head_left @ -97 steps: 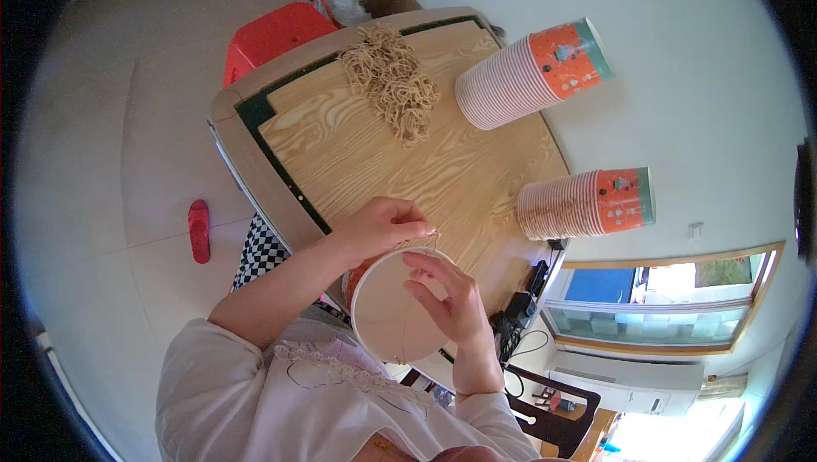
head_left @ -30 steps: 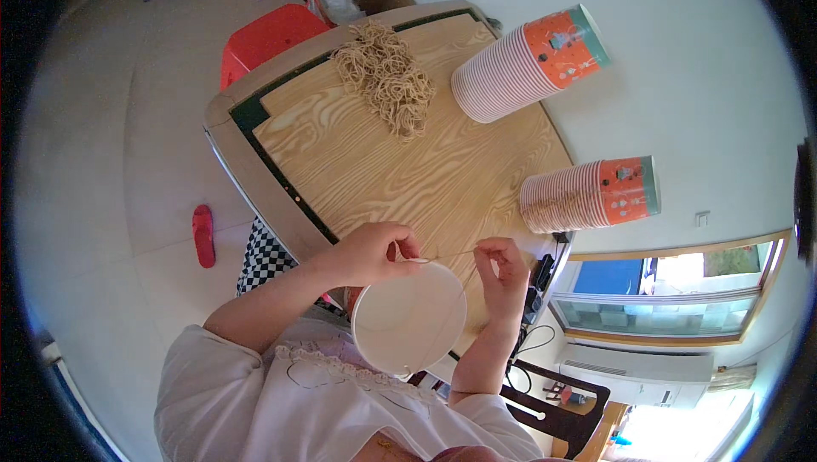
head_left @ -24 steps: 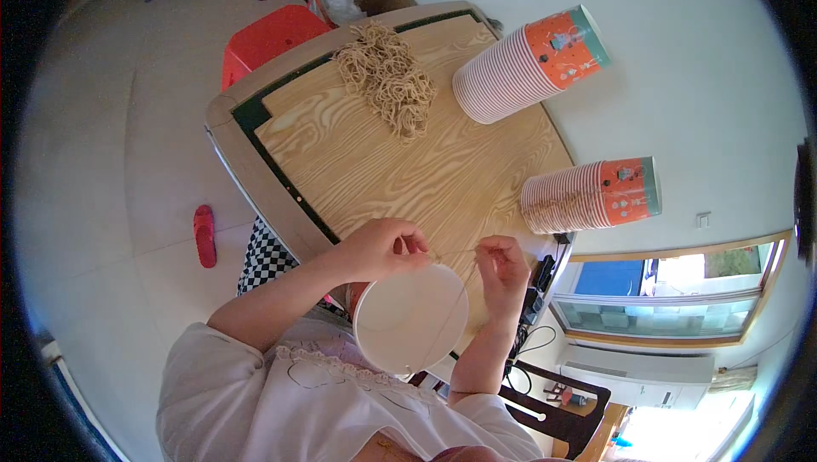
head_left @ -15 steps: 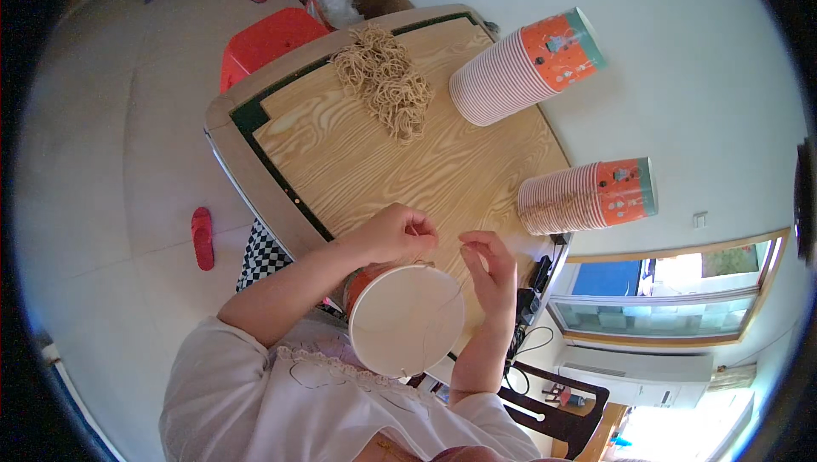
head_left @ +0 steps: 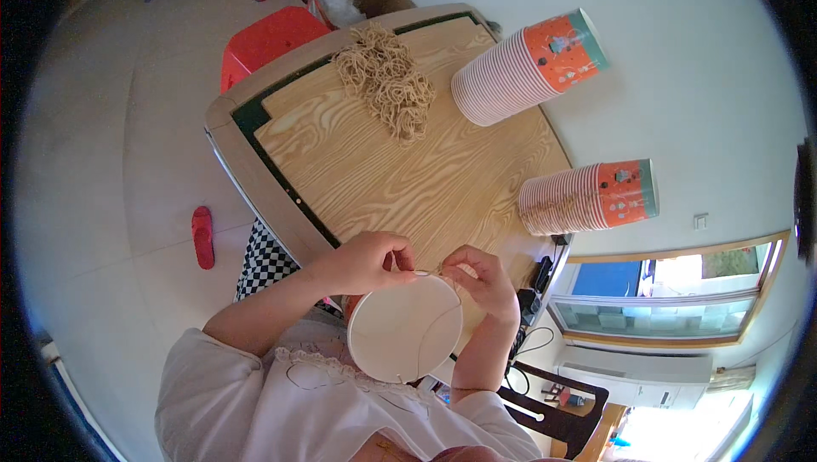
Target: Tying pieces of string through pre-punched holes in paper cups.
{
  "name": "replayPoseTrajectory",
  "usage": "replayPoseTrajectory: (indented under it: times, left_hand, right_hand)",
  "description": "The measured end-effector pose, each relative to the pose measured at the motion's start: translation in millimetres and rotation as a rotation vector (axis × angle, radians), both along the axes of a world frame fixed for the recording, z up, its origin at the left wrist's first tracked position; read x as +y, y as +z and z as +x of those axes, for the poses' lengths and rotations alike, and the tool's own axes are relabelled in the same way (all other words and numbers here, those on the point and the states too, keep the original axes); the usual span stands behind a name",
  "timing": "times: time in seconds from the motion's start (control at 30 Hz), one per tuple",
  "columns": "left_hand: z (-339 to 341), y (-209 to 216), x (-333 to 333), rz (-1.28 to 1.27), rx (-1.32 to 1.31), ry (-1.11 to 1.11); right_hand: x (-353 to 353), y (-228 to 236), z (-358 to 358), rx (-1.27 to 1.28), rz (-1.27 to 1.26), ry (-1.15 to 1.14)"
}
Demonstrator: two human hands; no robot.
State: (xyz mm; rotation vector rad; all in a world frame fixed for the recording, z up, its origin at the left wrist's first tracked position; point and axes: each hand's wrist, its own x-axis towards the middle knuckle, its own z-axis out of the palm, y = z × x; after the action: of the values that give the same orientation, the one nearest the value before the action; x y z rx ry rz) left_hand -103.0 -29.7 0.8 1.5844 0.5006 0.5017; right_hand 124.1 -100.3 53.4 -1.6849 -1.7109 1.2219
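Note:
A large white-lined paper bucket (head_left: 391, 334) rests against my body with its round mouth up; a little of its orange outside shows at the left. A thin tan cord (head_left: 423, 339) arcs across its mouth like a handle, from the near rim up to the far rim. My left hand (head_left: 372, 263) is closed at the far rim, thumb and forefinger pinching a bit of cord there. Just right of it, my right hand (head_left: 483, 278) pinches the cord by the same rim. The exact knot or hole between the fingertips is too small to make out.
A tangled heap of tan cords (head_left: 387, 83) lies on the wood-grain table (head_left: 340, 164). Two stacks of orange and green paper buckets, one farther (head_left: 528, 66) and one nearer (head_left: 587, 196), lie along the wall side. A red stool (head_left: 268, 41) stands beyond the left edge.
Both hands have come down and closer together, onto the bucket's far rim. The fingers of my right hand have closed from a looser pose. The bucket has barely shifted.

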Motion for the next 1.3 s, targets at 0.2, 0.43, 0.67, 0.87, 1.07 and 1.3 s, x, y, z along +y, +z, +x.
replayPoseTrajectory:
  times: [0.2, 0.43, 0.67, 0.87, 1.07, 1.3]
  left_hand:
    - [0, 4, -9, 0.058, 0.012, 0.07]
    - [22, -18, 1, -0.067, -0.127, 0.116]
    - [35, -34, 6, -0.225, -0.115, 0.053]
    - [29, -27, 6, -0.276, -0.143, 0.017]
    - [28, -25, 5, -0.262, -0.121, -0.013]
    - [22, -24, 5, -0.254, -0.084, -0.088]
  right_hand:
    - [-2, -5, -9, -0.015, 0.119, -0.194]
    - [-3, -3, -29, -0.098, 0.207, -0.207]
    - [-1, 1, -33, -0.143, 0.192, -0.218]
    - [0, 3, -39, -0.168, 0.22, -0.192]
    - [-2, 6, -34, -0.153, 0.209, -0.219]
    - [-7, 13, -25, -0.197, 0.219, -0.287]
